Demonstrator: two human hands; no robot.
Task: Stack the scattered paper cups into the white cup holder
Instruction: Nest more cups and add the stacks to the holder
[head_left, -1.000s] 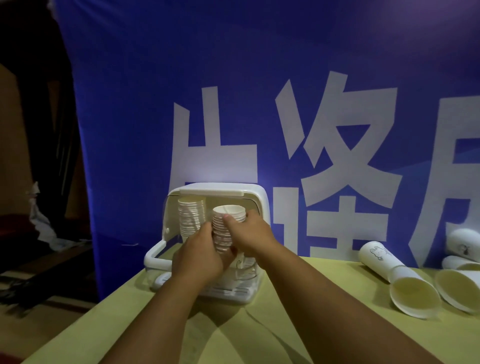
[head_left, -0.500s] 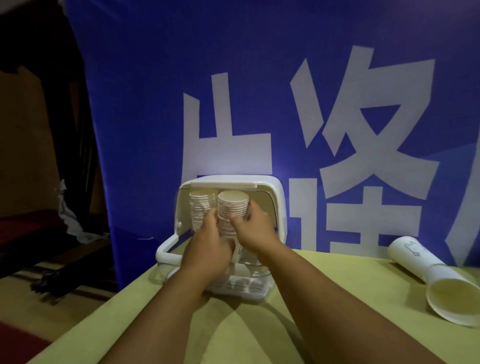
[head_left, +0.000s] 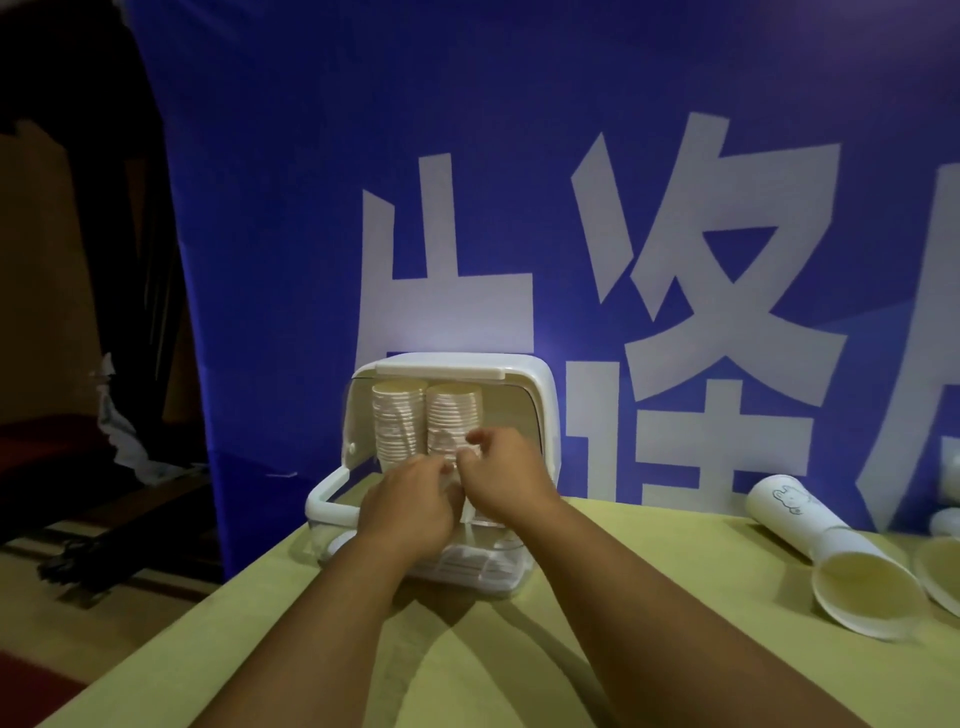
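Grips the right stack (head_left: 453, 415) of cups low down with both hands: left hand (head_left: 410, 512) reaching in from the left, back to the camera, fingers curled round the stack's base; right hand (head_left: 506, 480) coming from the right, thumb and forefinger bent and pinching the stack's side a little higher. Fingertips of the two hands almost meeting in front of the paper, blurred just there, so cannot tell how much of each finger touches. Right stack upright inside the holder (head_left: 540, 395), in its right half, just beside the left stack (head_left: 397, 426), also upright and untouched. Both about the same height, tops close under the holder's roof. Holder white, open at the front, with a white handle (head_left: 324, 499) jutting at lower left and a pale tray at the bottom, partly hidden by the wrists. Sits on the yellow-green surface (head_left: 675, 597) near its left edge, back against a blue banner (head_left: 311, 208) with large white characters. Well apart to the right, on the same surface, nested cups (head_left: 810, 530) on their side, mouth toward the camera, a small rabbit drawing on the white wall. Beyond these, at the picture's right edge, more cups (head_left: 943, 561) lying down, cut off by the frame.
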